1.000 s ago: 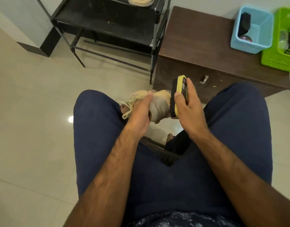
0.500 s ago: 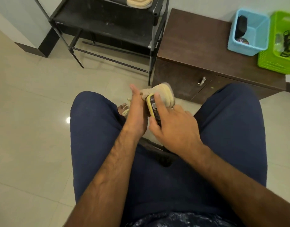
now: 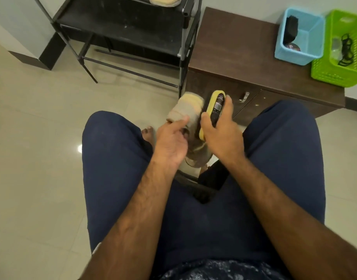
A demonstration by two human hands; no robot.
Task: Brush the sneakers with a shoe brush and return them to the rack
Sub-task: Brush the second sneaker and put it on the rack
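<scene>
I sit with a beige sneaker (image 3: 188, 112) held out between my knees. My left hand (image 3: 170, 142) grips it from the left side, thumb on its upper. My right hand (image 3: 220, 134) is closed on a yellow shoe brush (image 3: 215, 107) with a black label, pressed against the sneaker's right side. The toe points away from me, sole edge up. The second beige sneaker (image 3: 164, 0) lies on the upper shelf of the black metal shoe rack (image 3: 121, 23), only partly in view at the top edge.
A dark brown wooden cabinet (image 3: 234, 49) stands right of the rack, carrying a blue basket (image 3: 299, 35) with a dark brush inside and a green basket (image 3: 341, 49). Pale tiled floor (image 3: 36, 138) spreads left. My bare foot (image 3: 147, 131) rests on the floor below.
The brush has swept from the sneaker's near side out along its right side toward the toe. The sneaker has turned in my left hand, toe pointing farther away.
</scene>
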